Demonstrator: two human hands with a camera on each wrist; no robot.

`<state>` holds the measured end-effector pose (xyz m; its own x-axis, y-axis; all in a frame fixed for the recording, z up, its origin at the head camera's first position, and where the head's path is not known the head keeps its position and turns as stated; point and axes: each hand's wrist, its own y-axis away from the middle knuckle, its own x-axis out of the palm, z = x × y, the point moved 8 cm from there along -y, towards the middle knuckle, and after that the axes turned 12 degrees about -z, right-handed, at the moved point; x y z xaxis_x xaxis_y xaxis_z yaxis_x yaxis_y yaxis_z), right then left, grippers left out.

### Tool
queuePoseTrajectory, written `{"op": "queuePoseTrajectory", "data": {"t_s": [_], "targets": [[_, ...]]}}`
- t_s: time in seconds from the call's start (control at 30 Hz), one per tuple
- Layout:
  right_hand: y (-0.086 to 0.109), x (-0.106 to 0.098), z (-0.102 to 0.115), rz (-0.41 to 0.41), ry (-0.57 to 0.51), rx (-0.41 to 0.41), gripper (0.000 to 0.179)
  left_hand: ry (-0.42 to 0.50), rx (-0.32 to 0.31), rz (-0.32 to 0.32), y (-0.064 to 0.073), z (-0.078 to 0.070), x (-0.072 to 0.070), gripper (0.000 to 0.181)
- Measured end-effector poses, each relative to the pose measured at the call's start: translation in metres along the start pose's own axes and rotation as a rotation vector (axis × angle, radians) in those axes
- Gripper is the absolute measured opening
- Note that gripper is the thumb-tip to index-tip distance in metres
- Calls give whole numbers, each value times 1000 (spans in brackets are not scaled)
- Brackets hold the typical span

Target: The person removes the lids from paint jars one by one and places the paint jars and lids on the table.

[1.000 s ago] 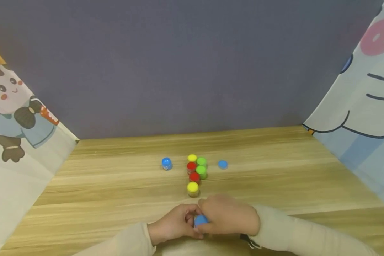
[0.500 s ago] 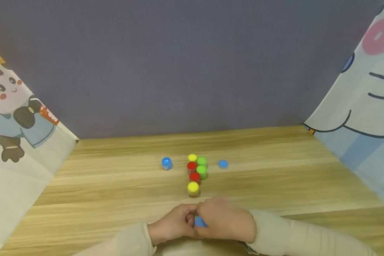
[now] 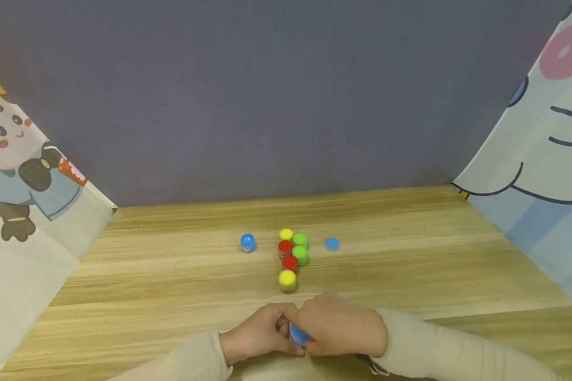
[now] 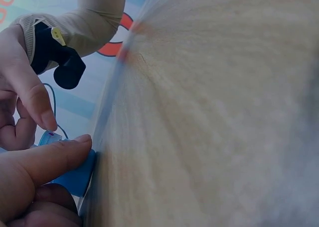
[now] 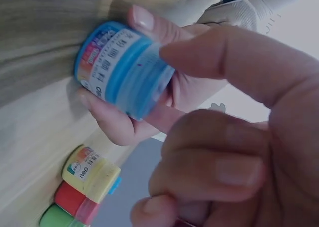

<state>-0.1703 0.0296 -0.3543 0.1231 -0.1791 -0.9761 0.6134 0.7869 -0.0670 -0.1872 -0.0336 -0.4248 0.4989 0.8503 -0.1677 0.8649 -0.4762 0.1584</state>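
Observation:
My left hand (image 3: 255, 334) holds a small blue paint jar (image 5: 112, 70) by its lower part, close to the table's front edge. The jar has a printed label and a clear upper part. My right hand (image 3: 340, 327) is curled over the top of the jar, with thumb and fingers at the clear upper rim. In the right wrist view one fingertip (image 5: 172, 52) touches that rim, while the other fingers are bent. From the head view, a patch of the jar's blue top shows between the hands; the rest is hidden by the fingers.
Beyond the hands stand yellow (image 3: 287, 280), red (image 3: 289, 263) and green (image 3: 300, 255) jars in a close cluster. Another blue jar (image 3: 248, 243) is left of them, and a flat blue disc (image 3: 332, 244) lies right. A grey panel (image 3: 276, 106) rises behind the wooden table (image 3: 171, 275).
My right hand shifts and turns slightly at the jar's top, leftward and then back right. The jar tilts a little between the hands. My left hand stays nearly still.

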Motion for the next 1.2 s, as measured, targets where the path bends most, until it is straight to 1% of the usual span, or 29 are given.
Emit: {"op": "queuePoseTrajectory", "data": {"t_s": [0.1,0.2,0.27,0.33,0.37,0.43,0.5,0.6,0.7,0.83,0.93,1.0,1.1,1.2], "targets": [[0,-2,0,-8,-34,18,34,-15,13,-8,0,1,0,30],[-1,-3,-1,-45,-73,71,29,-22,20,-12,0,1,-1,33],[-2,-3,-2,-75,-73,110,24,-12,23,-6,0,1,-1,39],[-2,-3,-3,-110,-29,139,23,-4,24,6,0,0,0,46],[-2,-3,-4,-124,0,148,25,-1,27,9,0,0,0,51],[-3,-4,-4,-161,65,152,29,-14,26,10,0,-1,0,55],[-3,-6,-3,-194,126,146,32,-30,20,8,0,-2,-1,55],[-3,-8,-1,-226,185,127,33,-38,7,-4,0,-2,-1,53],[-3,-8,-1,-225,207,119,34,-30,4,-14,-1,-1,-2,53],[-3,-7,-1,-207,219,119,38,-39,19,-26,-2,-1,-1,43],[-3,-6,-1,-182,209,123,39,-48,35,-33,-2,-1,-1,38],[-3,-5,-1,-161,190,116,37,-43,35,-30,-2,0,0,41],[-3,-3,-1,-116,169,91,30,-32,34,-22,-2,0,0,43],[-2,-3,3,-95,184,24,25,-22,34,-15,-2,0,0,36]]}}
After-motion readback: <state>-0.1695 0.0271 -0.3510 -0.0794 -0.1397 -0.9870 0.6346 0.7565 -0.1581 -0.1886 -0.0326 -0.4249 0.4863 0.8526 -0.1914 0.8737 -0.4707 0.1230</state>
